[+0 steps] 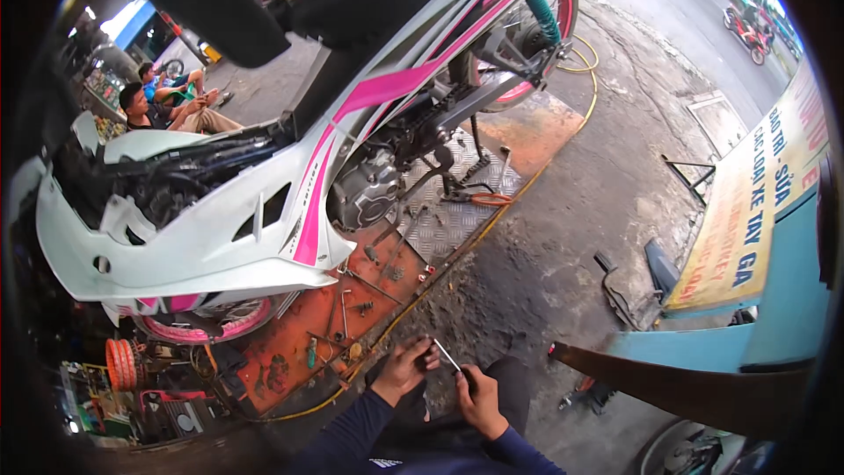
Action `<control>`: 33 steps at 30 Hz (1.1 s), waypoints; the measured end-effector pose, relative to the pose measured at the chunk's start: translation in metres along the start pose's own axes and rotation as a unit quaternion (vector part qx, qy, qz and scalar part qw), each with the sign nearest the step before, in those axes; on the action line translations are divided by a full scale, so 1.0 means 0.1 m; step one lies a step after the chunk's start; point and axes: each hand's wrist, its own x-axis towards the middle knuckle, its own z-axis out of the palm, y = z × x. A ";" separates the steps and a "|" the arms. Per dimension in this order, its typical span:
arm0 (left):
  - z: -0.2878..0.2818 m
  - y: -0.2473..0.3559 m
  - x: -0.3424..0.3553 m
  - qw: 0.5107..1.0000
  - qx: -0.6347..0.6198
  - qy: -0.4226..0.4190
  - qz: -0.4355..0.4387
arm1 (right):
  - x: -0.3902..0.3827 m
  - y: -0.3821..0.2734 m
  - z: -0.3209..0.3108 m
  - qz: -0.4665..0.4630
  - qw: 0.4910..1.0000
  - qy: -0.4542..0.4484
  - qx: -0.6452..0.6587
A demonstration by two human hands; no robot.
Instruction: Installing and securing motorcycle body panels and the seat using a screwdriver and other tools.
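Low in the middle of the view, my right hand (pixel 479 402) is closed around the lower end of a thin, pale metal rod (pixel 447 354). It slants up to the left, its upper end beside the fingertips of my left hand (pixel 406 371). Those fingers are curled together; what they hold, if anything, I cannot make out. Beyond my hands stands a white and pink motorbike (pixel 220 251) with its front panel partly opened up. Its grey engine (pixel 369 189) is exposed above an orange lift platform (pixel 290 334).
Wrenches (pixel 344 312) and small parts lie on the platform. A yellow hose (pixel 492 244) runs along its edge. Right of me stand a dark-edged bench (pixel 668 383) and a yellow sign board (pixel 730 220). Black bike parts (pixel 615 290) lie on the ground. Two people (pixel 176 105) sit at the far left.
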 end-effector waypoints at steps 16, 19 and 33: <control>2.91 1.32 0.01 0.990 0.026 -0.141 0.022 | 1.20 -2.60 -1.52 0.224 0.879 -0.117 0.404; 3.41 1.73 0.30 0.990 0.025 -0.133 0.036 | 1.71 -3.04 -1.39 -0.093 0.994 0.032 -0.056; 4.92 2.95 1.67 0.983 -0.065 -0.150 0.086 | 3.87 -4.00 -1.79 -0.188 0.974 0.056 -0.113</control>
